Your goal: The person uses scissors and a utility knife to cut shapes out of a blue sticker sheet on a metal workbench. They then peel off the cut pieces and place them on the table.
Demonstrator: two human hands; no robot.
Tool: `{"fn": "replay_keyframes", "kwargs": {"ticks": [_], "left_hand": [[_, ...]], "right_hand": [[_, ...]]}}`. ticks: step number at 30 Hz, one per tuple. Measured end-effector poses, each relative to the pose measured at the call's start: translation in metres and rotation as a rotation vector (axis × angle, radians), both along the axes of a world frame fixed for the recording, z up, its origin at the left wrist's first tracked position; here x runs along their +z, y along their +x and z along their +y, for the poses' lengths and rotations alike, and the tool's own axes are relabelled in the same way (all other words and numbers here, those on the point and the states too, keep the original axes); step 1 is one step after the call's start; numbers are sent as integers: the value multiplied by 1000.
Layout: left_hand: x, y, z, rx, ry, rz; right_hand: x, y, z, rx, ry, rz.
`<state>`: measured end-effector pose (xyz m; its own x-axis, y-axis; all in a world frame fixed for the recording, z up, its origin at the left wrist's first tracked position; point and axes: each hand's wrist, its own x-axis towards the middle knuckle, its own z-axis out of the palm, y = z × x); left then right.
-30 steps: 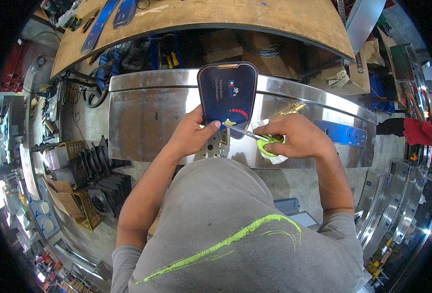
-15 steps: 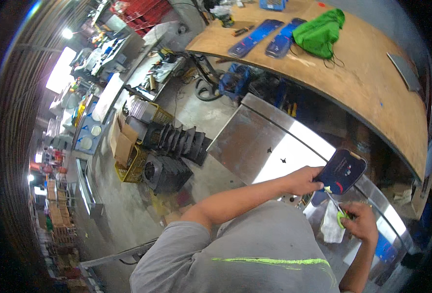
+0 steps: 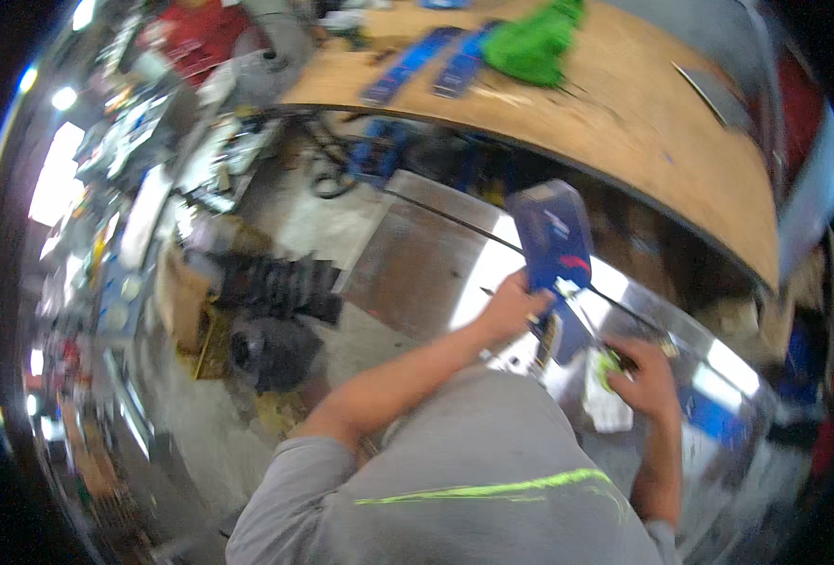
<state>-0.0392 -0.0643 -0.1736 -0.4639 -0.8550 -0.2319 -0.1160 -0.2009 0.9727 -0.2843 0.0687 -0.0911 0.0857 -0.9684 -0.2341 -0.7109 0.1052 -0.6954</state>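
My left hand (image 3: 516, 309) grips the lower left edge of a dark blue panel (image 3: 560, 231) with rounded corners and red and white marks. The panel stands tilted over a metal table. In my right hand (image 3: 645, 379) is a pair of scissors with green handles (image 3: 609, 369). The scissor blades point toward the panel's lower edge, near a small whitish patch; blur hides whether they touch it. Under the scissors lies a white cloth (image 3: 609, 407). Another dark blue piece (image 3: 567, 337) shows below the panel, partly hidden.
Beyond the metal table (image 3: 407, 259) stands a wooden table (image 3: 624, 122) with two blue panels (image 3: 412, 64) and a green bag (image 3: 537, 42). Stacked black parts (image 3: 280, 287) sit on the floor at left. A blue item (image 3: 713, 414) lies at right.
The whole view has shifted, so most things sit further left, and it is blurred. My left hand has turned the panel more upright. Both hands keep their holds.
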Motion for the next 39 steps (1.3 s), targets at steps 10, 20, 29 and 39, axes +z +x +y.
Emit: {"fn": "replay_keyframes", "kwargs": {"ticks": [10, 20, 29, 39], "left_hand": [[12, 10, 3, 71, 141, 204], [26, 7, 15, 51, 37, 194], [30, 7, 7, 1, 10, 158], [34, 2, 6, 41, 104, 242]], "right_hand": [[6, 30, 4, 53, -208, 71], [5, 29, 12, 85, -387, 313], [11, 29, 3, 124, -390, 384], [3, 31, 0, 106, -440, 341]]}}
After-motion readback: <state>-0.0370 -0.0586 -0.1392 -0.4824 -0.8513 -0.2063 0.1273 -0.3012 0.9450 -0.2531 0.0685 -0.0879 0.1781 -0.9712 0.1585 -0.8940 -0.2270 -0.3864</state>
